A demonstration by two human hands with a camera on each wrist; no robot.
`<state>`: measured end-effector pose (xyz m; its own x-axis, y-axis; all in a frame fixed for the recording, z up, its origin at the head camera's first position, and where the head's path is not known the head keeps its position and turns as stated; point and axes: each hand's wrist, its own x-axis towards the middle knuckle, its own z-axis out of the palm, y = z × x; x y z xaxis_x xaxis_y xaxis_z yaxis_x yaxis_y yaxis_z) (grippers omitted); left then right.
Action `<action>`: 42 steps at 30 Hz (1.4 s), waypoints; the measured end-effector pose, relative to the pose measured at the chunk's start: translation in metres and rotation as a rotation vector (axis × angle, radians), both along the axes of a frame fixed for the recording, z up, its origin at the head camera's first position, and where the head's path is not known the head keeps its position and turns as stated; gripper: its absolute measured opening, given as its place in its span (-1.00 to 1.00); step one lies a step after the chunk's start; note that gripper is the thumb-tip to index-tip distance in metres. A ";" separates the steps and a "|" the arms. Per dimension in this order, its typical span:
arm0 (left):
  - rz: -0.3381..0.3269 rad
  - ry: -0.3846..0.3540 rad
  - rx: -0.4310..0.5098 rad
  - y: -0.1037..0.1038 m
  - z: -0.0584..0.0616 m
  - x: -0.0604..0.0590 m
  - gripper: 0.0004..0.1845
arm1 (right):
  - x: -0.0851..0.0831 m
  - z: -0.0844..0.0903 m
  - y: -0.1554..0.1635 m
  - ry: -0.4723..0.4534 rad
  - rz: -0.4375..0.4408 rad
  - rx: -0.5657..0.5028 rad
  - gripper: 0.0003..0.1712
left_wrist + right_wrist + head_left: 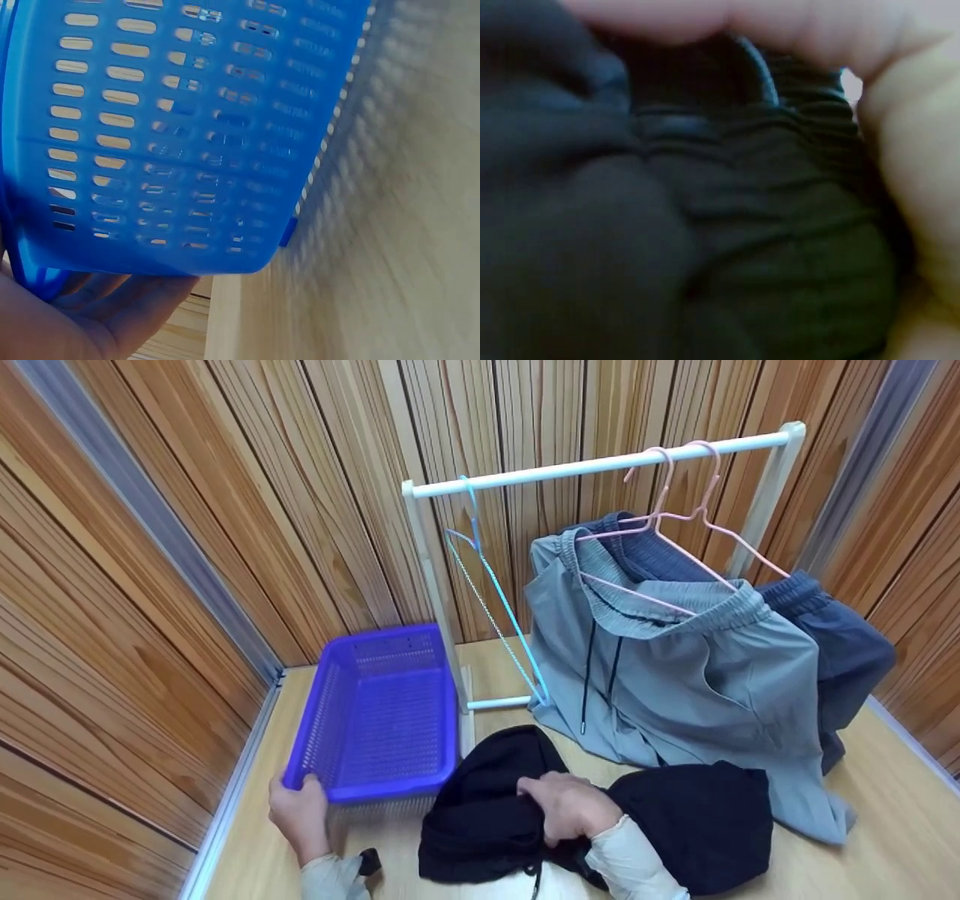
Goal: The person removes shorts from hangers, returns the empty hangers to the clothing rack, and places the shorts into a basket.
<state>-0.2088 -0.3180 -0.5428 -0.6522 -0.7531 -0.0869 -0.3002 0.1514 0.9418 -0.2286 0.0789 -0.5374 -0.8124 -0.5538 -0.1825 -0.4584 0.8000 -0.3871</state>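
Observation:
My left hand (300,810) grips the near left corner of a blue plastic basket (394,791), thumb over the rim. In the left wrist view, fingers (150,304) lie against the outside of the slotted basket wall (142,172). No contents show inside the basket. Black drawstring pants (690,825) lie bunched on the table to its right. My right hand (570,808) holds them near the middle of the bundle. In the right wrist view, the thumb and fingers curl round the gathered elastic waistband (772,247); that picture is blurred.
A white rack (570,471) stands behind the pants. Grey drawstring pants (675,675) and dark blue pants (855,652) hang from it on pink hangers (705,484). A bare light-blue hanger (499,577) hangs at the left end. Wood-panelled walls (150,547) surround the table (255,802).

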 end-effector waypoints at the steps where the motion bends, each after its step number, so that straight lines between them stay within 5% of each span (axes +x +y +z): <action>1: 0.001 0.002 0.003 0.000 0.000 0.000 -0.32 | -0.001 0.000 0.001 0.001 0.007 -0.021 -0.23; 16: -0.008 -0.004 0.050 0.001 0.002 0.000 -0.35 | -0.018 0.001 0.022 -0.008 0.109 -0.267 -0.41; 27: -0.010 0.002 0.036 0.000 0.001 0.000 -0.36 | -0.017 0.019 0.029 0.002 0.141 -0.471 -0.44; 34: 0.030 0.058 -0.062 0.001 -0.005 0.001 -0.44 | -0.014 0.028 0.029 -0.006 0.173 -0.631 -0.45; 42: 0.019 0.041 -0.044 0.001 -0.004 0.001 -0.44 | -0.012 0.032 0.032 -0.038 0.182 -0.815 -0.44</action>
